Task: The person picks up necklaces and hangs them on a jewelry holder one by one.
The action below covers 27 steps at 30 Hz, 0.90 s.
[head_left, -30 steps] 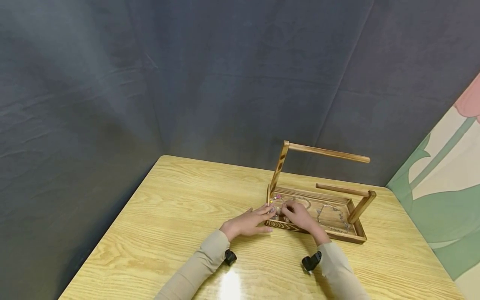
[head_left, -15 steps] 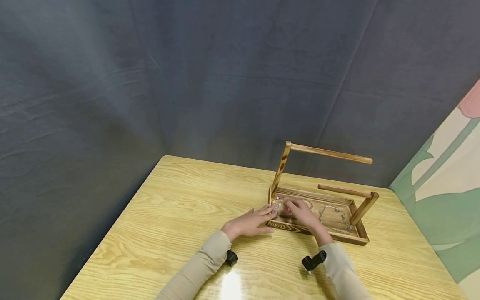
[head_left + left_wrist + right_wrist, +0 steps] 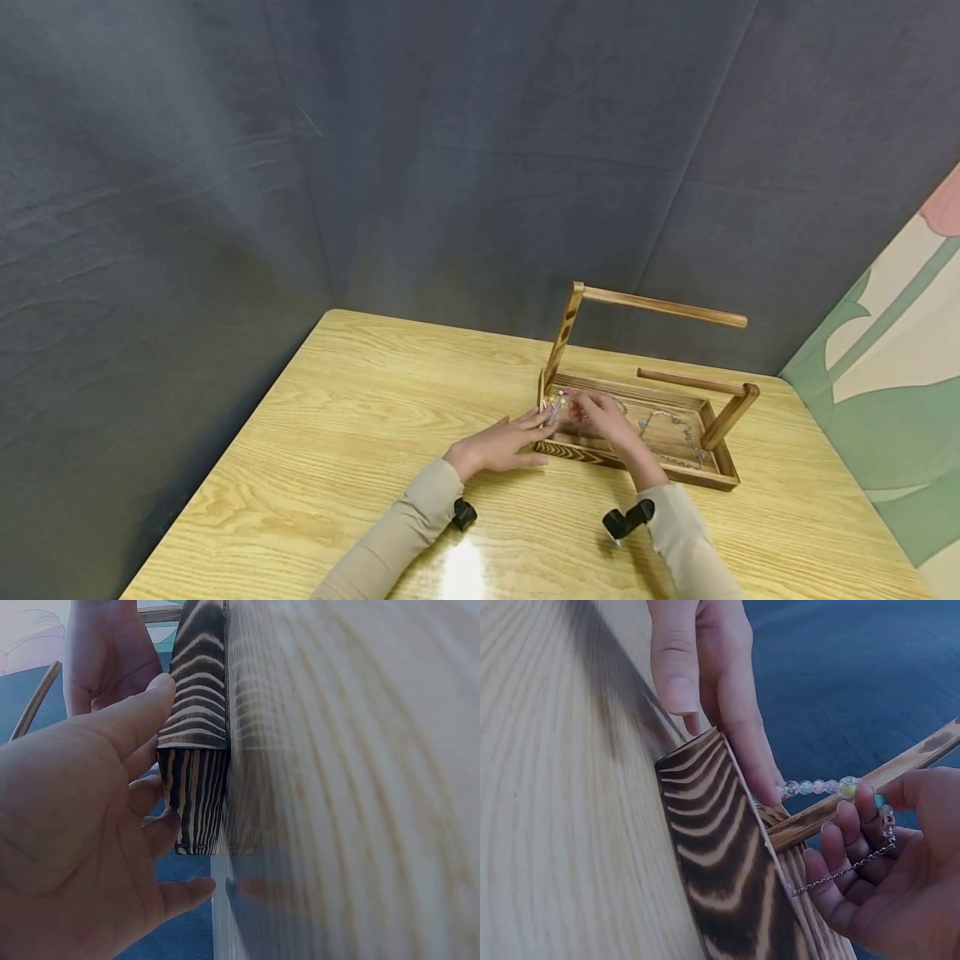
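My right hand (image 3: 915, 870) pinches a beaded bracelet (image 3: 821, 787) with pastel beads and a thin silver chain, close above the left end of a wooden tray (image 3: 573, 454). Across the tray's left front corner my left hand (image 3: 501, 444) lies with straight fingers, one fingertip right at the far end of the bead strand in the right wrist view. In the left wrist view, its thumb (image 3: 139, 712) is against the tray's outer wall. Colourful beads (image 3: 557, 402) show between both hands in the head view; their lower part is hidden behind fingers.
Two posts rise from the tray, carrying an upper bar (image 3: 663, 308) and a lower bar (image 3: 690, 381). A silver chain bracelet (image 3: 677, 421) lies in its right half. Grey cloth (image 3: 450, 167) hangs behind the wooden table (image 3: 375, 375).
My right hand has lifted slightly and turned, spreading the colourful beads near the tray's left end. The left hand stays in place. The head view has shifted a little.
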Motion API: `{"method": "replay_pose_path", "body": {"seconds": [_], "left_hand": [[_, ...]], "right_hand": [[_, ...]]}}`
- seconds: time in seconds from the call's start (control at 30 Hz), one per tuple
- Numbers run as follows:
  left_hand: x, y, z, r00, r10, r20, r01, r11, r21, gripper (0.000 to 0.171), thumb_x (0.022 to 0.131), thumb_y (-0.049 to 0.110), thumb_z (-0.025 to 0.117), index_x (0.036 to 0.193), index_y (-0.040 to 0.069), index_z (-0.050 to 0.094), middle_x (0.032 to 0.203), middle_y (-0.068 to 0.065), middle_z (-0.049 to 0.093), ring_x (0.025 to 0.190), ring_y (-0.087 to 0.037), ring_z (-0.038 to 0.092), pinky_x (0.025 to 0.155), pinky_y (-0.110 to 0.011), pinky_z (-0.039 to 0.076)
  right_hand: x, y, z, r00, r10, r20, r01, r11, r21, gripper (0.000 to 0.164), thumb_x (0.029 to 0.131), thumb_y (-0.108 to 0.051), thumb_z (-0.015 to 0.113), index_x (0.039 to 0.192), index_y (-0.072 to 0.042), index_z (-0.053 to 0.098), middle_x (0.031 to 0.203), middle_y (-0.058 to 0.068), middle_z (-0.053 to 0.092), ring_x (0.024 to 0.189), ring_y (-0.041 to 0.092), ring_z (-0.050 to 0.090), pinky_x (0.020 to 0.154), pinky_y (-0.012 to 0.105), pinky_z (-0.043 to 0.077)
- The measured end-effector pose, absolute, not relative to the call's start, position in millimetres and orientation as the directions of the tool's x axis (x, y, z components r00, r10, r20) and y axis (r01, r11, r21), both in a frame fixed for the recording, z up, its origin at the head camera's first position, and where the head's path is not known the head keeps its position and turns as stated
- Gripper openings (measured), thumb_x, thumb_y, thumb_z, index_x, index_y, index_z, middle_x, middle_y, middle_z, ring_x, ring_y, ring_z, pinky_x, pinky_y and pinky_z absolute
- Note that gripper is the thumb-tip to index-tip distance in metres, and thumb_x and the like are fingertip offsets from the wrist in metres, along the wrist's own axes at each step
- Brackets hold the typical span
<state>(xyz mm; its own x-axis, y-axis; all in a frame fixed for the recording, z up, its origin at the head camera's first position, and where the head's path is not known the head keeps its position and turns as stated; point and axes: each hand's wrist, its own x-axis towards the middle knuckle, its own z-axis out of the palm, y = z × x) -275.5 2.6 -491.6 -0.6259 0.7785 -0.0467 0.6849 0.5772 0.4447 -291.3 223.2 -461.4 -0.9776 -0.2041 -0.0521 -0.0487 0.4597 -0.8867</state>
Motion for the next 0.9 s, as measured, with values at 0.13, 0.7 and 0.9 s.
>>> {"method": "replay_pose_path", "body": {"seconds": [0.13,0.7,0.9], "left_hand": [[-275.4,2.7,-491.4,-0.621,0.782,-0.051,0.687,0.574,0.446,0.063,0.096,0.05,0.038,0.15,0.024,0.017,0.157,0.001,0.002,0.144,-0.021,0.003,0.112,-0.056,0.013],[-273.6,2.3,-489.3,-0.616,0.786,-0.053,0.687,0.568,0.453,0.062,0.096,0.049,0.038,0.149,0.024,0.018,0.156,0.004,-0.004,0.143,-0.019,0.003,0.112,-0.055,0.012],[-273.5,1.4,-489.8,-0.612,0.79,-0.042,0.689,0.559,0.462,0.062,0.096,0.049,0.037,0.149,0.023,0.019,0.156,0.003,-0.004,0.143,-0.019,0.003,0.112,-0.056,0.013]], "right_hand": [[-291.3,224.8,-459.9,-0.976,-0.216,-0.032,-0.066,0.428,-0.902,0.046,0.1,-0.029,0.037,0.102,0.012,0.058,0.087,0.017,0.06,0.077,0.021,0.059,0.071,0.035,0.051],[-292.3,228.5,-453.1,-0.948,-0.315,-0.043,-0.03,0.222,-0.975,0.046,0.102,-0.032,0.037,0.113,0.011,0.047,0.092,0.015,0.053,0.081,0.026,0.055,0.083,0.049,0.046],[-290.3,228.2,-445.9,-0.936,-0.353,-0.011,-0.055,0.178,-0.982,0.047,0.102,-0.029,0.035,0.119,0.014,0.044,0.096,0.012,0.052,0.084,0.018,0.055,0.085,0.045,0.048]]}}
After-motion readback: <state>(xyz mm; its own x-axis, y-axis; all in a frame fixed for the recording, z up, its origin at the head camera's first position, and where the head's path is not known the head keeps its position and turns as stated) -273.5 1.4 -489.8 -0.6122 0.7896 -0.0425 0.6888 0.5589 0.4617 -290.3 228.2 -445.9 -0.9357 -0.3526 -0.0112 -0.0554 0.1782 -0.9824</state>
